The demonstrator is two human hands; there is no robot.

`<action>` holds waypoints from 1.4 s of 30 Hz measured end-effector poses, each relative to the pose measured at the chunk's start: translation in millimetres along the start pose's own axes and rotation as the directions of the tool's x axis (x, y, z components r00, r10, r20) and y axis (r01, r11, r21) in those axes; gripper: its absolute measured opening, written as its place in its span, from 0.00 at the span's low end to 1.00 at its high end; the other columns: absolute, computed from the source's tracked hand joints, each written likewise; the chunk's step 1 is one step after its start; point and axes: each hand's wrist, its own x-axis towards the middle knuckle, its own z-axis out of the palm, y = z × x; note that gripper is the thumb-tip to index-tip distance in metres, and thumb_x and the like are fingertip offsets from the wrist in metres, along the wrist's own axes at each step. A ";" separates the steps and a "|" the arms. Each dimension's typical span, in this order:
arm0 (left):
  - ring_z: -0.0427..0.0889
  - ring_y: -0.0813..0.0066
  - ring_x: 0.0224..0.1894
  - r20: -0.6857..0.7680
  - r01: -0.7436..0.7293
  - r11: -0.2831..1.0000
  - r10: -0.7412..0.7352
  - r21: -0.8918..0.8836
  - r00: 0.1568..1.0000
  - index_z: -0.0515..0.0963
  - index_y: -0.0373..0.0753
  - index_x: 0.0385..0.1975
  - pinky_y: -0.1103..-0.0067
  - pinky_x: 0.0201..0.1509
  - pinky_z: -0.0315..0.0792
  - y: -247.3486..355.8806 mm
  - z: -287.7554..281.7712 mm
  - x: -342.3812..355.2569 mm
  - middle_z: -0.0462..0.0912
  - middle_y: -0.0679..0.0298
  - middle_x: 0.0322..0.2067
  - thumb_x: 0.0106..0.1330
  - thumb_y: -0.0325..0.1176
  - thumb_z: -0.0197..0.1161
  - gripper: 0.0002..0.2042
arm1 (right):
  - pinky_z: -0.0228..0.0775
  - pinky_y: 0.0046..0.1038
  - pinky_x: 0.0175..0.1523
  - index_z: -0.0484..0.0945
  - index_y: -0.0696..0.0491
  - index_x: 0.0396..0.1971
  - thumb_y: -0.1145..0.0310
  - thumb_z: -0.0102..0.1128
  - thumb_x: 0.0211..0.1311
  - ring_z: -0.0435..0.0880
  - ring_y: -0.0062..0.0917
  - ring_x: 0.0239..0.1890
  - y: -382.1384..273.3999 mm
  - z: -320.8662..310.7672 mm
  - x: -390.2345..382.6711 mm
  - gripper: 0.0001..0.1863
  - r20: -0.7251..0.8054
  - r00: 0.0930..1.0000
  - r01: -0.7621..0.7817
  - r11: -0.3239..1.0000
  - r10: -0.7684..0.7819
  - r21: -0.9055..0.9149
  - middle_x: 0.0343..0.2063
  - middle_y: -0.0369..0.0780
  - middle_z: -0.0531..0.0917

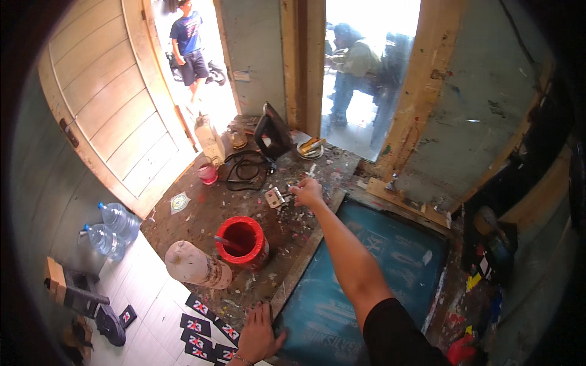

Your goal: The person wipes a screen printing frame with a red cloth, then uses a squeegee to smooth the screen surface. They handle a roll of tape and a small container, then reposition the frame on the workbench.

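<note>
My right hand (307, 192) is stretched far across the stained worktable (201, 226). Its fingers are pinched together beside a metal hinge clamp (276, 197); what they hold, if anything, is too small to make out. Under my right arm lies a screen-printing frame (299, 268) with a blue-green mesh (390, 244). My left hand (259, 335) rests flat, fingers stretched, at the near left corner of that frame. A red tub (264, 253) with a stick (229, 243) in it and a cloudy plastic bottle (204, 266) stand left of the frame.
Black printed cards (195, 325) lie at the table's near edge. Farther back are a pink cup (207, 173), a black cord (249, 174), a dark iron-like appliance (273, 135) and a tape roll (310, 150). Water bottles (119, 222) stand on the left floor. People (188, 36) are outside.
</note>
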 end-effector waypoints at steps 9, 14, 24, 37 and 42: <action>0.61 0.42 0.65 -0.084 -0.065 0.998 0.063 -0.020 0.994 0.51 0.22 0.65 0.58 0.71 0.53 -5.5 10.3 -0.2 0.63 0.38 0.60 0.60 0.45 0.63 0.42 | 0.75 0.30 0.32 0.83 0.56 0.31 0.67 0.62 0.58 0.85 0.27 0.27 -22.8 -83.7 -110.9 0.08 -0.021 0.894 0.431 0.872 -0.447 -0.231 0.25 0.42 0.85; 0.62 0.43 0.64 -0.190 -0.027 0.991 0.002 -0.129 0.982 0.60 0.27 0.61 0.61 0.70 0.56 -19.6 23.8 -5.2 0.65 0.39 0.60 0.60 0.46 0.63 0.36 | 0.73 0.31 0.40 0.80 0.57 0.38 0.64 0.60 0.62 0.84 0.31 0.32 0.9 -196.9 -334.9 0.12 0.226 0.914 0.405 0.773 -0.336 -0.488 0.31 0.43 0.85; 0.80 0.37 0.41 -0.092 -0.028 1.000 0.029 0.005 0.995 0.69 0.30 0.46 0.54 0.45 0.74 -10.8 -6.0 82.9 0.80 0.37 0.36 0.60 0.45 0.64 0.25 | 0.74 0.25 0.35 0.80 0.59 0.39 0.67 0.60 0.64 0.82 0.21 0.30 55.2 -190.9 -659.1 0.11 0.024 0.793 -0.601 0.776 0.608 0.193 0.30 0.39 0.84; 0.78 0.59 0.41 -0.199 -0.216 0.822 0.128 -0.527 0.972 0.60 0.29 0.44 0.67 0.47 0.72 44.7 -104.9 34.4 0.75 0.50 0.34 0.55 0.28 0.63 0.21 | 0.65 0.47 0.64 0.44 0.49 0.73 0.58 0.50 0.73 0.64 0.45 0.67 120.2 -74.3 -680.3 0.36 0.162 0.979 -0.093 0.440 -0.122 0.893 0.67 0.51 0.60; 0.74 0.69 0.38 -0.521 -0.509 0.632 0.189 -0.584 0.832 0.60 0.32 0.48 0.70 0.44 0.70 61.8 -137.2 -22.7 0.72 0.56 0.37 0.55 0.25 0.62 0.22 | 0.53 0.48 0.70 0.42 0.45 0.74 0.56 0.48 0.73 0.53 0.45 0.72 73.3 -70.4 -665.2 0.37 0.214 0.962 -0.144 0.349 -0.172 0.926 0.71 0.51 0.51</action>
